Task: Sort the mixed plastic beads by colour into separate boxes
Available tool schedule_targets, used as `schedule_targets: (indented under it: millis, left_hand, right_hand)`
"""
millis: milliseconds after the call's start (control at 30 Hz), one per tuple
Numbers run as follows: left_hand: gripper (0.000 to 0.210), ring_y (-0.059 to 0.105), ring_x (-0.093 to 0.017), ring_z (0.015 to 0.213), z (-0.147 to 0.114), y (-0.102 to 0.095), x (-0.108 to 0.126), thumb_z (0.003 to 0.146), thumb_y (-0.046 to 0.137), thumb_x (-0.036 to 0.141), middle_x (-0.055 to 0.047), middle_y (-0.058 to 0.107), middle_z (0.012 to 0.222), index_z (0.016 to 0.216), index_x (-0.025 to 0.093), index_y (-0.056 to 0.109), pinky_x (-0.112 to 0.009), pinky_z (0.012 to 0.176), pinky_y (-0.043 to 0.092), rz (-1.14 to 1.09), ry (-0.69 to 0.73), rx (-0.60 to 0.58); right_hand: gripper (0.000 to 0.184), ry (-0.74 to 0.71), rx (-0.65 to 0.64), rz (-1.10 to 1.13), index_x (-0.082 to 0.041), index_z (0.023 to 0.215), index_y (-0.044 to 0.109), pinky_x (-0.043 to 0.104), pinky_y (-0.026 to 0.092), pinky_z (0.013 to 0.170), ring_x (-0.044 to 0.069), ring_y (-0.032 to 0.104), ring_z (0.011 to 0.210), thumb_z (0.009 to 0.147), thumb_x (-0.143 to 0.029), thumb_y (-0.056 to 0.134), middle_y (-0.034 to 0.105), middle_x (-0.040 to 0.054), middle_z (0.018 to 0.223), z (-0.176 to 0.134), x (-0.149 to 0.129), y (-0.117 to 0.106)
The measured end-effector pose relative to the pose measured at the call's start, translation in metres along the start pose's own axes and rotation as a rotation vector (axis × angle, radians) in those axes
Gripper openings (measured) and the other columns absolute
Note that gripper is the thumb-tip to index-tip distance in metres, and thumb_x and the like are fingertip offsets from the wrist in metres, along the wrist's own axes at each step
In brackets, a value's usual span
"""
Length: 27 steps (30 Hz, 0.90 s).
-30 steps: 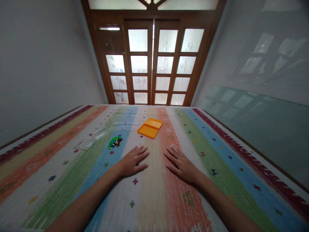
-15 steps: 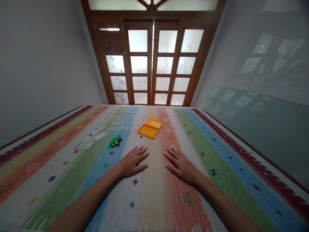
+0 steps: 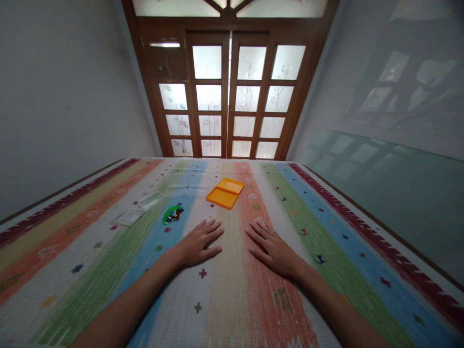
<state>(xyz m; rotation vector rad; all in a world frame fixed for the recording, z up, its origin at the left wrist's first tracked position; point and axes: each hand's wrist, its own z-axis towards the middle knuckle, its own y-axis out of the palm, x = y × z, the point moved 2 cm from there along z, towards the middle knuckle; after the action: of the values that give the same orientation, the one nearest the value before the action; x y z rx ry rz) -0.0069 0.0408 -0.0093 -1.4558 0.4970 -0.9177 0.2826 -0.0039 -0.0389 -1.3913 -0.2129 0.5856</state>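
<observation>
My left hand (image 3: 202, 242) lies flat on the striped cloth (image 3: 228, 290), fingers spread and holding nothing. To its right, my right hand (image 3: 272, 248) rests palm down in the same way, fingers apart. Beyond the gap between them sits an open orange plastic case (image 3: 225, 193) with two shallow halves. Past my left hand, on the blue stripe, is a small heap of green, dark and light pieces (image 3: 173, 214), too small to name singly. Neither hand touches the case or the heap.
Clear plastic boxes (image 3: 149, 199) stand at the back left, one pair lying open nearer me and another see-through container (image 3: 186, 186) behind. The table ends before a wooden door with glass panes (image 3: 228, 96). A glass sheet (image 3: 384, 193) leans along the right wall.
</observation>
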Motion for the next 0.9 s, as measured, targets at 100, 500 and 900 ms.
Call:
schedule_targets:
  millis: [100,500,900]
  left_hand:
    - [0.065,0.027,-0.031,0.15,0.0001,0.0003,-0.0005,0.099,0.04,0.06,-0.012,0.034,0.16,0.152,0.023,0.04,-0.053,0.122,0.022,-0.009,-0.002,-0.002]
    - [0.065,0.027,-0.032,0.15,-0.0005,0.0015,-0.0016,0.099,0.041,0.059,-0.013,0.034,0.159,0.152,0.023,0.039,-0.054,0.122,0.022,-0.011,0.013,0.01]
    - [0.068,0.025,-0.032,0.15,0.0008,0.0004,0.0001,0.099,0.04,0.06,-0.014,0.032,0.16,0.152,0.019,0.04,-0.054,0.122,0.021,-0.009,-0.02,-0.033]
  right_hand:
    - [0.061,-0.002,0.001,0.0,-0.024,0.154,0.039,0.056,0.024,0.121,0.031,0.025,0.15,0.102,-0.055,0.038,0.03,0.0097,0.161,0.0003,-0.0006,-0.0011]
    - [0.06,-0.003,0.004,0.004,-0.025,0.154,0.039,0.055,0.023,0.122,0.03,0.026,0.15,0.101,-0.055,0.039,0.031,0.0088,0.161,0.0,0.0,-0.0006]
    - [0.059,-0.005,0.019,0.006,-0.027,0.154,0.038,0.056,0.022,0.122,0.03,0.026,0.15,0.102,-0.054,0.039,0.032,0.0085,0.161,-0.0002,0.0008,0.0009]
